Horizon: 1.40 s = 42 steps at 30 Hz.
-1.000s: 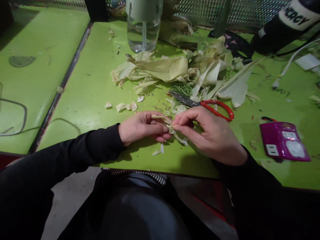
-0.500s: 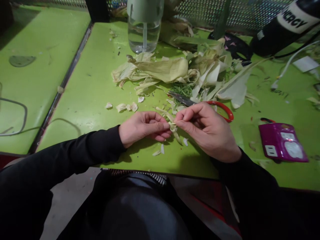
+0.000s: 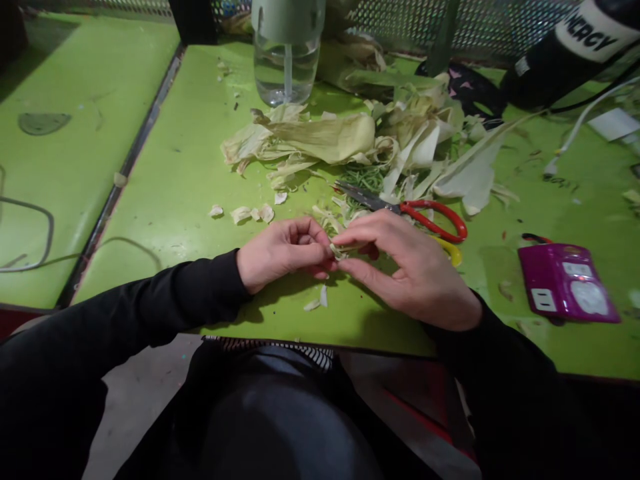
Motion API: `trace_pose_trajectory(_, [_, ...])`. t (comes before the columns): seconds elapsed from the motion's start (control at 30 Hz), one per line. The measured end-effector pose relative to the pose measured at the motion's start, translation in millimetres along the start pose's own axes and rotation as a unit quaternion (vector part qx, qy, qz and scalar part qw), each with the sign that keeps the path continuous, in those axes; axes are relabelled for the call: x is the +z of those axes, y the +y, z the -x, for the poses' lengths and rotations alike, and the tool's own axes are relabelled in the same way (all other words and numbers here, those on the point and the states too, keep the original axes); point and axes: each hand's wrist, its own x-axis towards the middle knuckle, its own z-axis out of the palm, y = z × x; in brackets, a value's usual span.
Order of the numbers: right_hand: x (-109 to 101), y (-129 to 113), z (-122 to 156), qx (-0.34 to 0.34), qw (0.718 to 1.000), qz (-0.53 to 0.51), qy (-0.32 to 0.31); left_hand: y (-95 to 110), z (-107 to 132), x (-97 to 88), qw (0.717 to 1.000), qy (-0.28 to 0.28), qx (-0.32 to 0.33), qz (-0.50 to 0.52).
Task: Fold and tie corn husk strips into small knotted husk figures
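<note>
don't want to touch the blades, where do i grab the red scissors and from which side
Take the scissors by the red handle loops, coming from the right: the loops lie clear at that end, and the blades point left toward the husk pile.

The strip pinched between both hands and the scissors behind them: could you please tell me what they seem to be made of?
Strip: dried corn husk, apparently; pale, matte and fibrous, like the husk pile. Scissors: dull grey metal blades, it seems; glossy red handles, probably plastic or a coating.
</note>
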Motion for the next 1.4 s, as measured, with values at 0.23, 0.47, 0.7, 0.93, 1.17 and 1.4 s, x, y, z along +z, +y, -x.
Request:
trace_pose_trajectory(0.23, [6, -1, 1, -0.039, 0.998, 0.048, -0.001, 5, 2, 4.7, 0.992, 0.018, -0.011, -0.121])
trace_pose_trajectory(0.47, [9, -1, 3, -0.057, 0.996, 0.047, -0.04, 3, 5, 10.0, 0.987, 0.002, 0.003, -0.163])
trace_pose_trajectory(0.7, [6, -3, 3, -0.015, 0.999, 0.047, -0.02, -1, 6, 3.2, 0.988, -0.006, 0.023, -0.154])
trace_pose_trajectory(0.93, [7, -5, 3, -0.004, 0.997, 0.072, 0.012, 0, 5, 0.1, 0.997, -0.025, 0.029, -0.064])
trace_pose_trajectory(1.17, [2, -4, 4, 0.058, 0.992, -0.047, 0.098, 3, 3, -2.1, 0.998, -0.045, 0.037, -0.028])
trace_pose_trajectory(1.4, [-5, -2, 0, 0.178, 0.982, -0.055, 0.041, 3, 2, -2.5, 0.997, -0.034, 0.067, -0.032])
